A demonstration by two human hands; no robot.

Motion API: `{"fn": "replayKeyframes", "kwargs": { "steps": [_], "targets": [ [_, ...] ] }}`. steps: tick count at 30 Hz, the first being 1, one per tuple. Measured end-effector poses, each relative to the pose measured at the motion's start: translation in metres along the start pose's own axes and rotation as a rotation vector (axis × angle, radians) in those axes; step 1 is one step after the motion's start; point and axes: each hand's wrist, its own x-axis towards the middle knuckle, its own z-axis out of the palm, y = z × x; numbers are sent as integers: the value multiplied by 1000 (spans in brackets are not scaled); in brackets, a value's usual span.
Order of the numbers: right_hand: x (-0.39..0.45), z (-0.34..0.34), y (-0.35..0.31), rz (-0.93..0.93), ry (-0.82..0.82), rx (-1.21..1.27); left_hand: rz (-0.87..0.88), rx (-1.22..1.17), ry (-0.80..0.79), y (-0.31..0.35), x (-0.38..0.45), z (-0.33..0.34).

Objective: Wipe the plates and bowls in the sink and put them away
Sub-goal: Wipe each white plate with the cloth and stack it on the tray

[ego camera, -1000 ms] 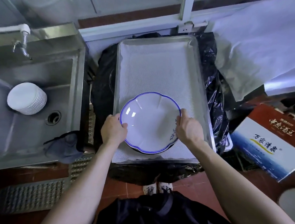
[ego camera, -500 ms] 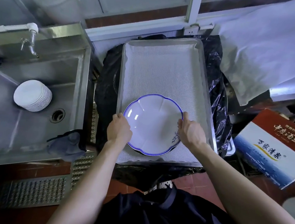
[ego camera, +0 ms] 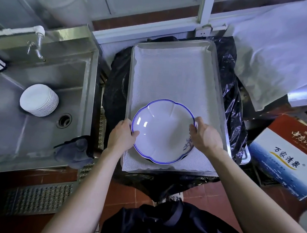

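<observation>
1. Steel fittings fill a kitchen corner seen from above: a sink (ego camera: 40, 80) on the left and, beside it, a metal tray (ego camera: 222, 107) lined with white cloth, resting on a surface wrapped in black plastic.
2. A wide white bowl (ego camera: 163, 132) with a scalloped blue rim sits at the near end of the tray, apparently on top of another dish whose dark edge shows beneath it.
3. The left hand (ego camera: 122, 136) pinches the bowl's left rim, thumb inside.
4. The right hand (ego camera: 205, 137) holds the right rim, fingers curled over the edge.
5. A stack of small white plates (ego camera: 39, 100) waits in the sink, near the drain.
6. A grey cloth (ego camera: 75, 150) hangs over the sink's near corner.
7. Judging by its gloss, the bowl is stiff and glazed, likely slippery if damp, and would chip if knocked on the tray's metal edge.
8. A grip on opposite rims with both hands, as here, seems safest; lower it flat.
</observation>
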Motion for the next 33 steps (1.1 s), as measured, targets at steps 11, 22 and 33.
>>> {"fn": "replayKeyframes", "kwargs": {
  "steps": [11,22,33],
  "targets": [
    [36,-33,-179,-380,-126,-55,91,112,69,-110,-8,-118],
    [21,117,-496,-567,-348,-114,-33,173,113,-385,1,-231],
    [70,267,-672,-386,-504,-5,-183,44,-51,-594,113,-249]
  ]
}}
